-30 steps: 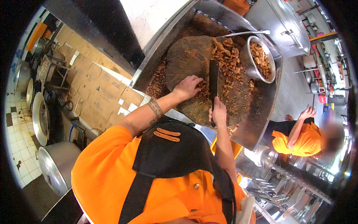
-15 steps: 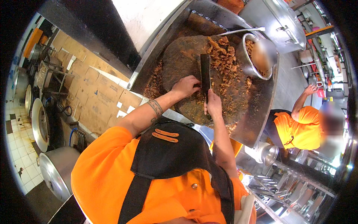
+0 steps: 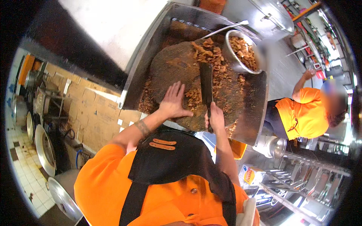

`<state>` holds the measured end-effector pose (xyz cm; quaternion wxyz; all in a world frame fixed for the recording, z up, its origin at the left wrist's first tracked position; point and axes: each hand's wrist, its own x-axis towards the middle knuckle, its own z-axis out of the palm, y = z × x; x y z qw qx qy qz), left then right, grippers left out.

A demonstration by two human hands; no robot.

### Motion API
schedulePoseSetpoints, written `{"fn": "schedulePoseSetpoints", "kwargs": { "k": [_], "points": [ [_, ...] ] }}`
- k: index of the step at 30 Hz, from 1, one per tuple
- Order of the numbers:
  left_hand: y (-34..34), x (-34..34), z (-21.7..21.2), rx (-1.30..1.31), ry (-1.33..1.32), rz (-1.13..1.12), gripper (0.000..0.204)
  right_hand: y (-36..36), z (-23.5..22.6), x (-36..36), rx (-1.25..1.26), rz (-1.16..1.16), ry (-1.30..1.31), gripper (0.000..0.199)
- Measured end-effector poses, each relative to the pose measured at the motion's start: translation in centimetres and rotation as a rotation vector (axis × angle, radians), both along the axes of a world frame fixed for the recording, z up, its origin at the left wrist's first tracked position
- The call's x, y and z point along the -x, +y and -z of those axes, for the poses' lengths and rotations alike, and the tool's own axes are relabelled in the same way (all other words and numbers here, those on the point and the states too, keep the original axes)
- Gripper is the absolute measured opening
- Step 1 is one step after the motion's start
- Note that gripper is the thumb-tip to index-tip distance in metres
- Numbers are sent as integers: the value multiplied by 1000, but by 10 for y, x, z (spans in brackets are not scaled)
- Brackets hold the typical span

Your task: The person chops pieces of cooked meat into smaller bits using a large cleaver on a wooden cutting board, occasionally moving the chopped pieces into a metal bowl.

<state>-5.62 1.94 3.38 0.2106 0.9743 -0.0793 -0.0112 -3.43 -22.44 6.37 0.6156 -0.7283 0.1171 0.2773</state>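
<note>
My right hand (image 3: 215, 117) grips the handle of a dark, broad-bladed cleaver (image 3: 206, 83), its blade pointing away from me over a round chopping block (image 3: 171, 62). Beside it, my left hand (image 3: 173, 101) lies on the block with fingers spread and thumb out, holding nothing. Between the left hand and the blade is chopped brown meat (image 3: 193, 95). Larger pieces of meat (image 3: 209, 51) are heaped beyond the blade, and more bits are scattered along the block's right side.
A steel bowl (image 3: 227, 51) of meat pieces stands at the block's far right, near a long metal handle (image 3: 226, 28). A dark metal tray (image 3: 254, 113) surrounds the block. At right stands another person (image 3: 303, 113) in orange. Cardboard (image 3: 98, 109) and large pots (image 3: 62, 192) are at left.
My left hand has opened from curled fingers beside the blade and now rests spread on the block. The cleaver stays in my right hand. The whole view has shifted slightly.
</note>
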Motion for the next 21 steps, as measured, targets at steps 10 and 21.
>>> {"fn": "schedulePoseSetpoints", "kwargs": {
  "k": [10,21],
  "points": [
    [-67,-60,1,-42,127,68,137,-96,37,82,-370,562,221,61],
    [-129,-174,-2,96,-84,641,117,-83,10,84,-531,613,372,55]
  ]
}}
